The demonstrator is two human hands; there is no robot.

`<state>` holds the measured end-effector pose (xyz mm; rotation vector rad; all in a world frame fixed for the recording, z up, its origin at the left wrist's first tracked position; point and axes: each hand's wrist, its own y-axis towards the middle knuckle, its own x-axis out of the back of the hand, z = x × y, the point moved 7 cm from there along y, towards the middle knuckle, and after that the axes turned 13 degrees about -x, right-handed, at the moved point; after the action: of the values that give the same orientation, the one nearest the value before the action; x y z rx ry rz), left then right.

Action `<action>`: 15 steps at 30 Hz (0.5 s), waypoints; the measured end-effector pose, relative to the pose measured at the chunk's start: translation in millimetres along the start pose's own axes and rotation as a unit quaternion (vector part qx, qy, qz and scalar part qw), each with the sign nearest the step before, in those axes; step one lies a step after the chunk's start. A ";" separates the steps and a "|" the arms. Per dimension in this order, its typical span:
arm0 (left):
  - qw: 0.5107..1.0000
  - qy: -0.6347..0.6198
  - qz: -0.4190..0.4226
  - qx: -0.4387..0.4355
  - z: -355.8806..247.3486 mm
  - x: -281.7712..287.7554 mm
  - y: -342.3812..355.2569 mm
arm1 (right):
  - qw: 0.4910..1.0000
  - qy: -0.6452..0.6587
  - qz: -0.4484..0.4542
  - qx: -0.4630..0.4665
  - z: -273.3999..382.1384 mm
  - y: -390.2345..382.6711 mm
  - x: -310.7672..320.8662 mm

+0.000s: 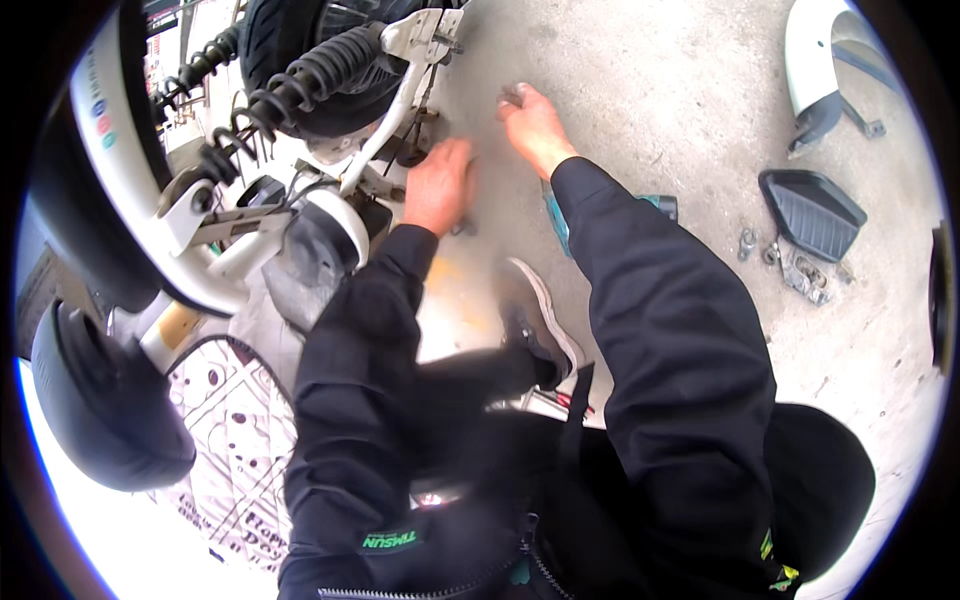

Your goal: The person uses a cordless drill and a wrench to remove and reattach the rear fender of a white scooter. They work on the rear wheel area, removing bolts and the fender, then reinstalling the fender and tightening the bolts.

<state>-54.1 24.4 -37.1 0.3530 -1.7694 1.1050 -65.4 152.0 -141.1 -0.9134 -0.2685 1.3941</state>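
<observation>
A white scooter (225, 285) with black coil-spring shock absorbers (320, 75) and a black tire (270, 35) stands on my left. My left hand (440, 187) is right beside its lower frame, near the end of a white bracket (400, 110). Motion smears its fingers, so what they touch or hold is unclear. My right hand (530, 125) is held over the concrete floor, apart from the scooter. Its fingers are curled together, and I cannot make out anything in them. Under my right forearm lies a teal tool (557, 222), mostly covered by the sleeve.
On the floor to the right are a black ribbed plastic piece (815, 212), small metal parts (747, 243), a clear bag of hardware (805, 275) and a white curved fender (812, 60). My shoe (540, 320) is below my hands. A printed quilted cover (235, 420) lies at lower left.
</observation>
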 end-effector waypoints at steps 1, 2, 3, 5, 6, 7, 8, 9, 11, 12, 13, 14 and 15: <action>0.987 -0.015 -0.158 -0.025 -10.7 4.3 -1.8 | 0.998 -0.043 -0.031 0.031 1.7 -2.8 3.3; 0.966 0.014 -0.260 -0.005 -12.6 4.3 -3.0 | 0.993 -0.087 -0.059 0.060 5.1 -3.7 5.6; 0.941 0.130 -0.312 -0.023 31.3 60.7 26.7 | 0.989 -0.034 -0.058 0.132 62.1 31.9 -32.4; 0.940 0.169 -0.292 0.039 39.9 35.1 35.2 | 0.985 -0.070 -0.072 0.138 54.7 46.1 -37.0; 0.948 0.099 -0.291 0.080 45.6 7.4 43.1 | 0.984 -0.091 -0.070 0.137 45.8 55.0 -26.8; 0.950 0.100 -0.282 0.092 57.7 -1.5 52.4 | 0.983 -0.089 -0.065 0.147 52.7 67.4 -25.3; 0.959 0.122 -0.241 0.086 63.9 -14.5 57.2 | 0.982 -0.087 -0.060 0.157 56.4 75.2 -26.0; 0.968 0.144 -0.193 0.073 66.9 -21.7 62.0 | 0.982 -0.092 -0.061 0.155 55.4 80.5 -28.8; 0.976 0.118 -0.149 0.106 66.4 -41.6 56.5 | 0.981 -0.101 -0.061 0.154 53.1 87.5 -36.5; 0.978 0.104 -0.130 0.125 64.5 -50.3 52.6 | 0.978 -0.115 -0.092 0.147 50.5 82.1 -39.2; 0.982 0.079 -0.146 0.089 60.5 -51.0 51.5 | 0.977 -0.120 -0.097 0.148 53.9 81.4 -39.4; 0.984 0.055 -0.163 0.053 56.8 -50.4 50.3 | 0.975 -0.125 -0.103 0.149 59.8 82.7 -37.5; 0.984 0.033 -0.177 0.013 52.0 -49.3 47.4 | 0.975 -0.126 -0.110 0.149 62.8 80.6 -35.9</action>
<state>-92.2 -3.3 -109.1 0.6143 -1.5596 0.8753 -172.6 136.5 -143.5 -0.4445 -0.3323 1.2999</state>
